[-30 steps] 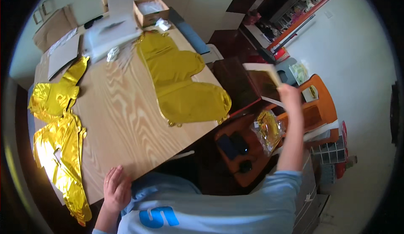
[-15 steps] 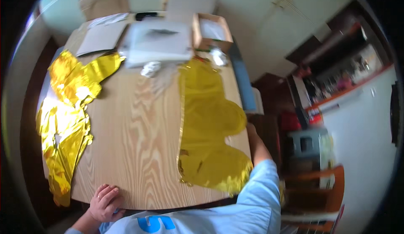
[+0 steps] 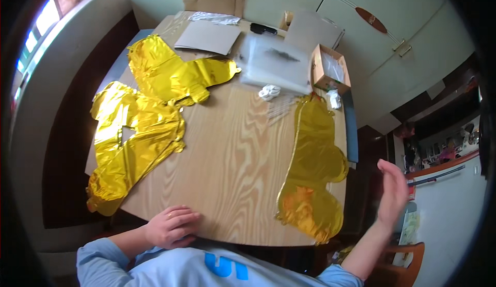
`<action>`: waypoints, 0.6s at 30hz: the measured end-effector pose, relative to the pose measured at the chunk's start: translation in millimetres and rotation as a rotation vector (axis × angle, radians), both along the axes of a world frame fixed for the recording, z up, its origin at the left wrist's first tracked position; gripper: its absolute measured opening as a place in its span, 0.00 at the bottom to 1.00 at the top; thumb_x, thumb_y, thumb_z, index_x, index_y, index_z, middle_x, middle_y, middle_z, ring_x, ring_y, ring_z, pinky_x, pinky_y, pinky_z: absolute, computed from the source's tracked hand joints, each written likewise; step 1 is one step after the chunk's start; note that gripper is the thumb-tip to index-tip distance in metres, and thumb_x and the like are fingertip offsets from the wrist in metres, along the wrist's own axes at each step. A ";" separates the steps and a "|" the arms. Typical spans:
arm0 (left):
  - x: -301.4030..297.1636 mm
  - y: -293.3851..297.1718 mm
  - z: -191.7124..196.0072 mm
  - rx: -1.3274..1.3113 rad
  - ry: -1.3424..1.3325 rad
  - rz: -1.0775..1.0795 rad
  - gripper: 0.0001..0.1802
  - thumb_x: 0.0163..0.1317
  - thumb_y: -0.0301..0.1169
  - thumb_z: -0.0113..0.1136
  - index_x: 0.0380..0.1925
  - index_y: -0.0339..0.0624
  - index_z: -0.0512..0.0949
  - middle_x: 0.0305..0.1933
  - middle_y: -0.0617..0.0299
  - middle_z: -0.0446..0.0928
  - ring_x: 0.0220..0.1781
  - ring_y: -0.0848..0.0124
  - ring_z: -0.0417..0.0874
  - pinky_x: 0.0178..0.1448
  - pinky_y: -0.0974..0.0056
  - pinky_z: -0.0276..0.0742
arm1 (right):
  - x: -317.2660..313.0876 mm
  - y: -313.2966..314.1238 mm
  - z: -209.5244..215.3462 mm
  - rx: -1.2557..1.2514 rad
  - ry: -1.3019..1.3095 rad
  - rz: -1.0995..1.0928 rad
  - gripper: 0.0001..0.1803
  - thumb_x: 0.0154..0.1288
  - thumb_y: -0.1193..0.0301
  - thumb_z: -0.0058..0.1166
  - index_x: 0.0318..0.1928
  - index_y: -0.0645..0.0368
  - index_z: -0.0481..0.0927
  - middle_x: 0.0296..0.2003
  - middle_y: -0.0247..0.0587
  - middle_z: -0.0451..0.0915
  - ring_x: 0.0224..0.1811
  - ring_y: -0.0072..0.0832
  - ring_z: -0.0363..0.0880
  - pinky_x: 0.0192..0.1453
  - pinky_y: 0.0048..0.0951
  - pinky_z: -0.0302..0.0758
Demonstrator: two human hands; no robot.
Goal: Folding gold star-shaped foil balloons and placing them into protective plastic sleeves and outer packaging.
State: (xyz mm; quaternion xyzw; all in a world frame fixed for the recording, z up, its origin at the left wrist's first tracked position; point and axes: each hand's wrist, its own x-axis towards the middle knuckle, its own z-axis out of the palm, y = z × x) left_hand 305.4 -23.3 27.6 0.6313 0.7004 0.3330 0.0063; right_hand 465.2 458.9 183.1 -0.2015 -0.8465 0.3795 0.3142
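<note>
Left hand (image 3: 171,226) flat on worktop (image 3: 232,153) edge, holds nothing. Right hand (image 3: 392,194) open, empty, off worktop beside gold foil balloon (image 3: 312,171). Risk: overhanging balloon slides off if brushed.

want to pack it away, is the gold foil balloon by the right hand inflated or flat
Flat: the gold foil balloon lies limp and creased on the wooden table.

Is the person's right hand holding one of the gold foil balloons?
No, the right hand is raised open and empty beside the table edge, near but not touching the gold foil balloon.
</note>
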 end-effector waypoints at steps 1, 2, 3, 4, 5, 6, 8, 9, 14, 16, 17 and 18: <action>-2.4 -0.4 -1.0 0.048 -0.027 0.002 0.16 0.54 0.33 0.71 0.42 0.42 0.82 0.57 0.49 0.79 0.57 0.53 0.82 0.61 0.49 0.79 | -1.1 -51.6 28.1 0.067 0.151 0.249 0.15 0.73 0.73 0.48 0.51 0.69 0.82 0.52 0.51 0.83 0.55 0.39 0.81 0.65 0.39 0.75; -3.6 -3.1 -2.8 0.097 -0.056 0.006 0.15 0.54 0.31 0.71 0.42 0.41 0.82 0.56 0.50 0.80 0.56 0.53 0.83 0.60 0.50 0.80 | 2.2 -100.4 45.8 0.115 0.276 0.388 0.16 0.71 0.72 0.47 0.49 0.70 0.82 0.51 0.54 0.83 0.55 0.42 0.81 0.59 0.43 0.77; -11.7 -5.3 -1.3 0.151 -0.095 -0.020 0.14 0.55 0.29 0.70 0.41 0.41 0.82 0.54 0.50 0.80 0.54 0.53 0.84 0.59 0.51 0.81 | 4.1 -139.7 61.8 0.113 0.334 0.514 0.14 0.70 0.73 0.49 0.49 0.69 0.82 0.51 0.52 0.83 0.54 0.40 0.81 0.59 0.41 0.77; -17.8 -9.3 12.3 0.130 -0.024 -0.016 0.13 0.54 0.27 0.69 0.40 0.41 0.82 0.52 0.51 0.81 0.53 0.54 0.84 0.57 0.51 0.81 | 6.7 -164.6 69.9 0.032 0.414 0.688 0.13 0.69 0.74 0.50 0.48 0.68 0.82 0.50 0.51 0.83 0.53 0.39 0.81 0.58 0.40 0.78; -26.8 -16.6 22.3 0.116 0.026 -0.008 0.12 0.53 0.26 0.69 0.39 0.40 0.82 0.50 0.52 0.82 0.51 0.55 0.85 0.55 0.52 0.82 | 1.6 -188.0 79.7 -0.090 0.461 0.865 0.12 0.68 0.76 0.52 0.47 0.67 0.82 0.50 0.49 0.83 0.53 0.37 0.81 0.58 0.38 0.78; -33.7 -25.7 24.9 0.150 0.084 0.102 0.12 0.50 0.24 0.69 0.37 0.40 0.82 0.48 0.53 0.82 0.49 0.56 0.85 0.52 0.52 0.83 | -5.7 -206.5 89.1 -0.229 0.479 0.995 0.10 0.67 0.77 0.53 0.47 0.66 0.82 0.49 0.47 0.83 0.52 0.36 0.82 0.57 0.36 0.79; -46.3 -54.2 39.1 0.098 0.120 0.333 0.13 0.49 0.21 0.69 0.38 0.40 0.83 0.47 0.53 0.82 0.49 0.54 0.85 0.51 0.53 0.82 | -14.9 -238.5 106.1 -0.489 0.480 1.194 0.09 0.65 0.79 0.56 0.45 0.64 0.83 0.48 0.44 0.83 0.51 0.33 0.82 0.56 0.33 0.80; -54.0 -71.7 45.7 0.051 0.145 0.408 0.14 0.49 0.21 0.69 0.38 0.41 0.83 0.47 0.53 0.82 0.49 0.54 0.84 0.51 0.52 0.81 | -16.9 -249.7 114.5 -0.569 0.461 1.249 0.09 0.64 0.81 0.58 0.45 0.63 0.83 0.48 0.42 0.83 0.50 0.32 0.82 0.56 0.31 0.80; -80.0 -160.2 45.4 -0.076 0.125 0.731 0.10 0.55 0.24 0.68 0.38 0.42 0.83 0.46 0.54 0.82 0.50 0.52 0.83 0.53 0.52 0.79 | -18.9 -290.9 148.1 -0.741 0.384 1.338 0.13 0.60 0.87 0.65 0.41 0.58 0.83 0.45 0.33 0.83 0.47 0.25 0.83 0.53 0.22 0.83; -80.9 -190.1 46.4 -0.218 0.020 0.753 0.14 0.54 0.26 0.69 0.42 0.41 0.83 0.50 0.53 0.81 0.55 0.52 0.81 0.60 0.52 0.77 | -25.5 -318.4 129.5 -0.701 0.590 1.281 0.13 0.59 0.89 0.64 0.41 0.59 0.84 0.45 0.33 0.83 0.47 0.26 0.83 0.54 0.22 0.83; -77.1 -201.6 48.0 -0.294 -0.022 0.757 0.16 0.53 0.27 0.71 0.44 0.41 0.83 0.53 0.52 0.80 0.58 0.52 0.79 0.62 0.52 0.77 | -31.7 -334.2 120.8 -0.675 0.685 1.252 0.14 0.59 0.89 0.64 0.42 0.59 0.84 0.44 0.33 0.83 0.47 0.27 0.83 0.54 0.22 0.83; -71.6 -210.7 49.6 -0.333 -0.054 0.749 0.19 0.51 0.28 0.73 0.45 0.41 0.83 0.54 0.52 0.79 0.59 0.52 0.78 0.64 0.52 0.76 | -32.3 -342.6 120.0 -0.709 0.669 1.249 0.13 0.59 0.89 0.63 0.41 0.59 0.84 0.44 0.33 0.82 0.47 0.27 0.83 0.53 0.22 0.83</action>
